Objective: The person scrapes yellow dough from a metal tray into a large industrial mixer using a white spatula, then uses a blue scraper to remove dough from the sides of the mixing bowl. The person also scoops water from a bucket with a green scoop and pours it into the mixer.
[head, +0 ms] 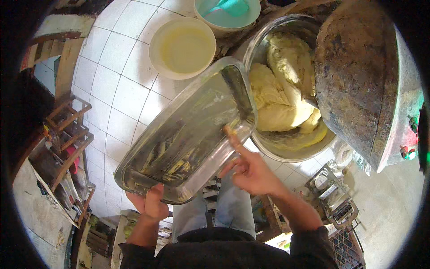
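Note:
A rectangular metal baking pan is tilted in front of me, its inner surface streaked with a pale, greasy smear. My left hand grips its near left corner, thumb over the rim. The extended index finger of my right hand reaches over the near long side and touches the inside wall, with a yellowish bit on the fingertip. The other right fingers curl outside the pan, holding nothing visible. Beyond the pan's right end, a large metal bowl contains thick pale-yellow dough.
A white bowl with yellowish contents stands on white tiles. Behind it, another bowl holds a turquoise scoop. A big dark, worn vessel overhangs the dough bowl's right side. A wooden rack stands left.

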Demonstrator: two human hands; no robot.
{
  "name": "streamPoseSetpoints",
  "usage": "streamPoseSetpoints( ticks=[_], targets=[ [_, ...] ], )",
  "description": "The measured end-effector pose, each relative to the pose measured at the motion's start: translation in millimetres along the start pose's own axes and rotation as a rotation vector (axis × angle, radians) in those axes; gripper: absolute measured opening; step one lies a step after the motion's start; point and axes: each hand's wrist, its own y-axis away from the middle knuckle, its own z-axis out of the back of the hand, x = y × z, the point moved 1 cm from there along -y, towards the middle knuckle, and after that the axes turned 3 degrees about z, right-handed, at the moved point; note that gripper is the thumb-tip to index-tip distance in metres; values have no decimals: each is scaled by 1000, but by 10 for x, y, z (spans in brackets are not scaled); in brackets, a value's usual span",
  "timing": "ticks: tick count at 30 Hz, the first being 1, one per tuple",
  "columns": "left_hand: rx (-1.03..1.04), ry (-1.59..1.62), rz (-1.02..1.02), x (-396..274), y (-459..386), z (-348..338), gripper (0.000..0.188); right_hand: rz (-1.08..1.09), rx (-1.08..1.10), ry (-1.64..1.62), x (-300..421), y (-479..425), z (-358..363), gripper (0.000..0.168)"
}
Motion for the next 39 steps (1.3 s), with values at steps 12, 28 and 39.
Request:
streamPoseSetpoints(
  ticks=[12,28,39],
  targets=[
    [-28,5,49,-63,97,-376,71,226,-410,199,-124,64,310,95],
    [80,-275,-116,160,100,-336,43,144,-68,231,-28,63,-144,96],
    [-142,-181,-128,312,136,-418,25,169,203,-69,-204,-86,-592,89]
  ],
)
